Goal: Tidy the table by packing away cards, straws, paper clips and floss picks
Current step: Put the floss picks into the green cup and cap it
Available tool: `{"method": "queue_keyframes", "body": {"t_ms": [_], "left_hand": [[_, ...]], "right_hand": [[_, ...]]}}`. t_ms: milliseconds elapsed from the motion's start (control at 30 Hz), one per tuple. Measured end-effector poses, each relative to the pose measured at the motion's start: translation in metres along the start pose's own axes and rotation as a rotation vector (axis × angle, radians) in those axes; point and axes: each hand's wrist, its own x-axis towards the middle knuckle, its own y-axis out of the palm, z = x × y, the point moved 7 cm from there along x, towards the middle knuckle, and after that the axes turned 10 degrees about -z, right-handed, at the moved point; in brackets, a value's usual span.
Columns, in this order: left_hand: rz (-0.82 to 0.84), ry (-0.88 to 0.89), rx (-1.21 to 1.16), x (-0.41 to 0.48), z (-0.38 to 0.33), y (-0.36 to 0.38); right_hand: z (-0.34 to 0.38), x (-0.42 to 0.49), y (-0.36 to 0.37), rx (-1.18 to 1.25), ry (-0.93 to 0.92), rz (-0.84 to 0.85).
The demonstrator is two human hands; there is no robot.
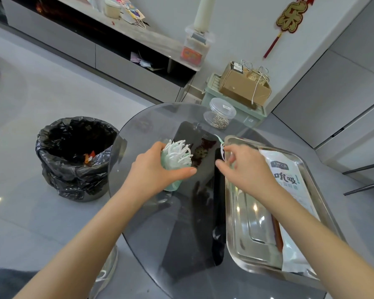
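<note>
L hand (153,169) grips a bunch of floss picks (178,154), fingers & thumb curled round it, white heads fanning out the top toward the R. The bunch sits in a pale green holder (172,184) that pokes out below the palm; can't tell if it's a bag or a tub. It's held over the middle of the round glass table (125,137).

R hand (246,167) is just beside it, over the near-L corner of the metal tray (230,201). Thumb & forefinger pinch a single floss pick (220,141), its green end pointing up & away; other fingers loosely spread. The two hands are close, not touching.

The tray is on the R side of the table, w/ a white printed packet (287,175) lying along its far side & something orange-brown partly tucked under it.

Clear jar (221,111) at the far edge of the table, lid on, paper clips (219,123) inside.

On the floor L of the table: a bin (73,165) w/ a black liner. Past the table, a cardboard box (244,87) on a green crate (212,98).
</note>
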Motion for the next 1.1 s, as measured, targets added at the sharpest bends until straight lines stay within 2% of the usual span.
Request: {"method": "queue_keyframes", "body": {"t_ms": [33,100,300,533,667,767,833,967,1100], "left_hand": [[-0.017,0.003,-0.018,0.005,0.0,0.003],[-0.044,0.017,-0.03,0.015,-0.001,0.01],[0.015,0.077,0.008,0.05,-0.013,0.043],[0.066,0.114,-0.004,0.083,-0.018,0.061],[0.066,0.145,-0.026,0.093,-0.016,0.063],[0.066,0.167,-0.059,0.092,-0.013,0.065],[0.06,0.179,-0.076,0.091,-0.01,0.065],[0.068,0.195,-0.109,0.092,-0.007,0.066],[0.072,0.196,-0.123,0.093,-0.006,0.066]], "right_hand": [[-0.012,0.001,0.015,-0.121,0.052,0.108],[-0.023,-0.001,0.035,-0.167,0.124,0.215],[-0.033,0.011,0.036,-0.158,0.14,0.125],[-0.054,0.023,0.042,-0.191,0.171,0.18],[-0.053,0.038,0.046,-0.359,0.121,0.233],[-0.046,0.066,0.044,-0.447,0.054,0.184],[-0.046,0.089,0.052,-0.439,0.054,0.224],[-0.053,0.113,0.082,-0.329,0.219,0.501],[-0.064,0.122,0.098,-0.218,0.354,0.475]]}}
